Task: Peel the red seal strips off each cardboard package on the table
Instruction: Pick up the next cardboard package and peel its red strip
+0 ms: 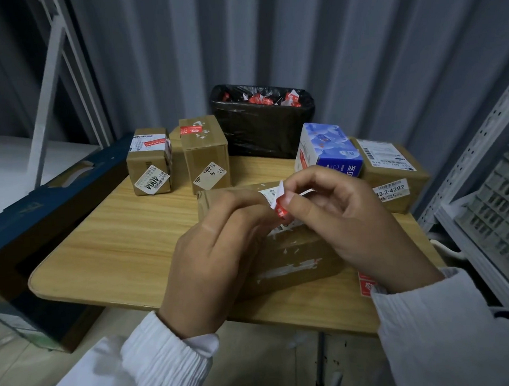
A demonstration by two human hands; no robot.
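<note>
Pinching the red seal strip (280,204) between thumb and forefinger, your right hand (354,217) held its free end above the near package (292,255), which lay at the front of the table (108,244) under both hands. Your left hand (218,253) curled toward the same strip; whether it gripped, I could not tell. Peeled strips (260,99) filled the black bin (261,127). At the back left, the small box (149,166) marked "4004" and the taller box (205,154) carried red strips yet to peel. The far-right box (394,176) read "43-2-4202".

Left hand (218,253) knuckles up, fingertips hidden, perhaps pinching too, right hand (346,217) thumb and forefinger pinching red strip (281,211)
</note>
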